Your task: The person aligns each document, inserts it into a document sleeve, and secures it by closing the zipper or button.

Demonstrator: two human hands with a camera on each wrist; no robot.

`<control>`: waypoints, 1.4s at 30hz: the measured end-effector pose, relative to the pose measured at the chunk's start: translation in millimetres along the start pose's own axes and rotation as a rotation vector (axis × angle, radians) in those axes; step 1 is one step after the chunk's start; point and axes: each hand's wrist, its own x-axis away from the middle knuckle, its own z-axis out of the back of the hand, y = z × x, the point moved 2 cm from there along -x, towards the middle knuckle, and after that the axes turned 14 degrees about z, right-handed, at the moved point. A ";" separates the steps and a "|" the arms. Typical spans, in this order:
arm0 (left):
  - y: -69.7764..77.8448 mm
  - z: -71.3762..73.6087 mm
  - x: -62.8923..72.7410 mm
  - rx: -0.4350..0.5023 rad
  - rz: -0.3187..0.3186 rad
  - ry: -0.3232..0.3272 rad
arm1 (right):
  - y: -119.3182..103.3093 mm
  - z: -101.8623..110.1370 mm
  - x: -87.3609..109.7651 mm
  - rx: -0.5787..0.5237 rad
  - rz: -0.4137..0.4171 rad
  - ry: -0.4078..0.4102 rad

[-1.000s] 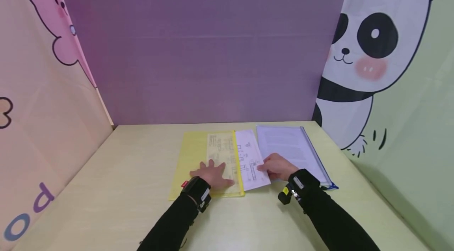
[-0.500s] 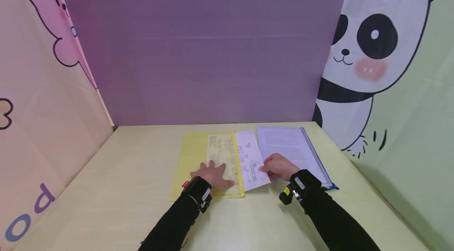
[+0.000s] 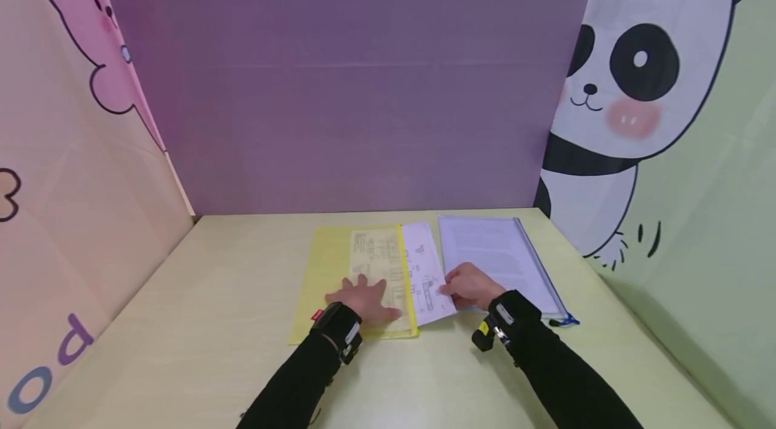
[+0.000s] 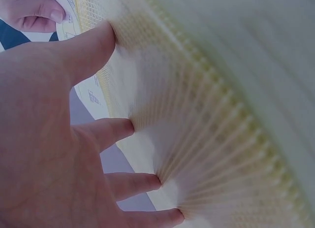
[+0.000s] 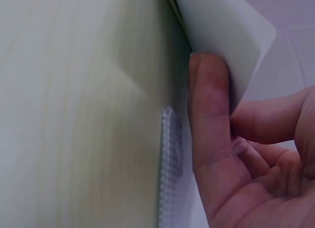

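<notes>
A yellow translucent mesh folder (image 3: 330, 257) lies flat on the table. My left hand (image 3: 362, 300) rests on it with fingers spread, and in the left wrist view the fingertips (image 4: 127, 125) press into the mesh. A white printed paper sheet (image 3: 424, 260) is partly inside the folder, showing through the yellow cover, while its right part sticks out past the folder's right edge. My right hand (image 3: 474, 285) pinches the sheet's outer edge between thumb and fingers. In the right wrist view the paper (image 5: 221, 36) is raised off the table at that edge.
Just right of the sheet lies a second folder (image 3: 479, 240), clear with a blue-edged border and printed pages inside, partly under my right hand. The pale wooden table (image 3: 242, 294) meets a purple backdrop (image 3: 364, 79) behind. Printed curtains hang at both sides.
My right hand has shifted slightly left with the sheet, which now reaches a little deeper into the yellow folder. The left hand stays where it was.
</notes>
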 end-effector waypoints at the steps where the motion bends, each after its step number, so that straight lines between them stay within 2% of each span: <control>1: -0.1 0.1 0.5 0.001 0.001 -0.001 | -0.5 -1.2 -0.3 0.006 -0.001 0.000; 30: -1.8 0.2 -0.3 0.007 0.003 -0.011 | -15.0 -18.3 -4.1 0.120 -0.014 0.006; 39: -1.6 -0.6 -0.9 0.011 0.000 -0.020 | -11.3 -21.6 -8.2 0.237 0.056 0.005; 42: -1.7 -0.3 -1.7 0.009 0.003 -0.021 | -11.8 -22.3 -8.3 0.243 0.080 0.004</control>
